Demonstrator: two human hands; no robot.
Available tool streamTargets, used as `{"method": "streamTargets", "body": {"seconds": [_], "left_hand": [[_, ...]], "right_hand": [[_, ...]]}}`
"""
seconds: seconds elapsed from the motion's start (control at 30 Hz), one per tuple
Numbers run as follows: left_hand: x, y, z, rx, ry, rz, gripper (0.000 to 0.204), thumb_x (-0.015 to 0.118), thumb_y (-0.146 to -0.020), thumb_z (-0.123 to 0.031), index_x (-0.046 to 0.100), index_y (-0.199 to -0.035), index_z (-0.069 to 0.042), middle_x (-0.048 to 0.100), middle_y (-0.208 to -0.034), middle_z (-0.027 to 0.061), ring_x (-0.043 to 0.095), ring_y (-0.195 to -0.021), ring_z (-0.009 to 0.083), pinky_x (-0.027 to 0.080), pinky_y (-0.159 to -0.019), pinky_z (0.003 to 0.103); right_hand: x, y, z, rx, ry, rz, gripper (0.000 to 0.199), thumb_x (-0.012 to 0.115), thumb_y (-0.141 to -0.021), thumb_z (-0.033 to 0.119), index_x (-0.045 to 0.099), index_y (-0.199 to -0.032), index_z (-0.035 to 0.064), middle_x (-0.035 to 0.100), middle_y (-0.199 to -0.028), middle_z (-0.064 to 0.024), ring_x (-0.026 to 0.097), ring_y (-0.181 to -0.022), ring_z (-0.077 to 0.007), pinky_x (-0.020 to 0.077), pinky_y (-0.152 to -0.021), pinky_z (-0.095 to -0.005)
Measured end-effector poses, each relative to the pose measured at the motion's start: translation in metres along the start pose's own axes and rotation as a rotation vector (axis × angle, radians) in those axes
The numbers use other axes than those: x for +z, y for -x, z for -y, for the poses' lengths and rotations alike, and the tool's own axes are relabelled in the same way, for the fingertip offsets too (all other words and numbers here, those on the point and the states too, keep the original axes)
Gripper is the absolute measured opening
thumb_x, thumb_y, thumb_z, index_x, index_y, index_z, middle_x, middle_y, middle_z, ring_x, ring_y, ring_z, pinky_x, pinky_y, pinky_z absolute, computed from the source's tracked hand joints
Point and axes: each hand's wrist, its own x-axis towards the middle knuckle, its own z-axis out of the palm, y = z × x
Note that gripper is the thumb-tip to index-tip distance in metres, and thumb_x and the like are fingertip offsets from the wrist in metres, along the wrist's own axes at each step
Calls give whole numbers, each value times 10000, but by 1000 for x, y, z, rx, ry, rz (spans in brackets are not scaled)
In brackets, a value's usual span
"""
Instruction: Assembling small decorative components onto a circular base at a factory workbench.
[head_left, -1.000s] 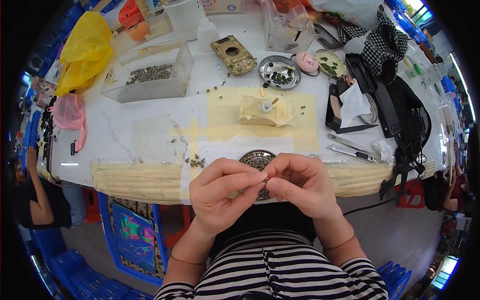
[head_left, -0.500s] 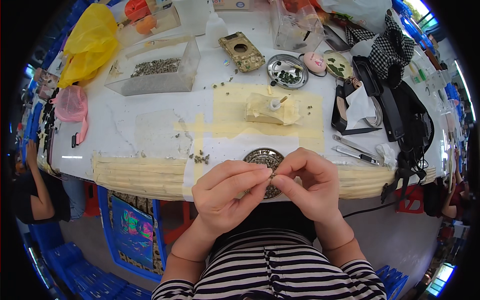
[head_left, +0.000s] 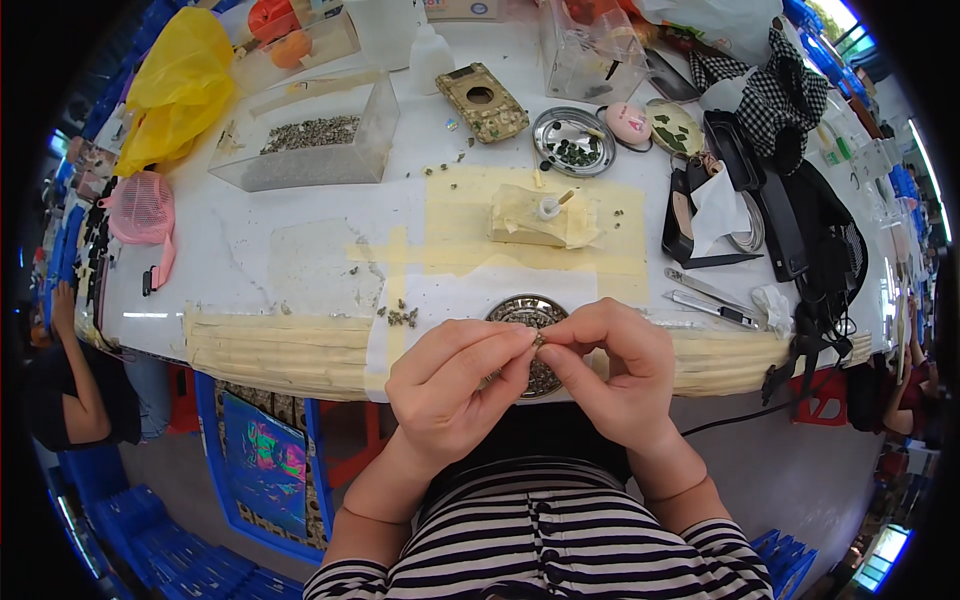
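Observation:
My left hand (head_left: 455,385) and my right hand (head_left: 612,372) meet fingertip to fingertip over a round metal dish (head_left: 553,302). Pinched between both thumbs and forefingers is a tiny camouflage-coloured part (head_left: 539,340), too small to name further. Many similar small parts (head_left: 520,312) fill the dish, which my fingers partly cover. On the white paper left of the dish lies a loose cluster of the same small parts (head_left: 402,317). Beyond the dish stands a masking-taped block (head_left: 525,220) with a small white pot and a stick on it.
A clear bin (head_left: 300,165) of small parts stands far left, near a pink strainer (head_left: 140,208). A camouflage toy tank hull (head_left: 483,103) and a metal dish of green pieces (head_left: 574,143) lie at the back. Tweezers (head_left: 708,289) and a utility knife (head_left: 712,309) rest at right.
My hands shift very slightly left and upward, and the fingertips adjust around the tiny part. Everything else on the table stays in place.

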Motion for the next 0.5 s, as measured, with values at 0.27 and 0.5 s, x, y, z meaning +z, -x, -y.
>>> {"method": "streamTargets", "body": {"seconds": [0.27,0.5], "left_hand": [[1,2,1,-40,10,-24,216,753,-736,100,721,-934,19,705,-863,125,680,-755,200,541,-677,276],[0,1,4,-39,88,-13,231,768,-734,86,722,-946,8,711,-878,120,685,-743,193,550,-642,268]], "right_hand": [[6,-1,4,-199,195,-127,186,764,-762,-63,722,-935,-7,678,-818,-87,636,-656,-141,503,-569,-248],[7,1,2,-166,137,-91,201,763,-762,-66,726,-951,-9,681,-831,-98,643,-670,-151,512,-579,-253]]}}
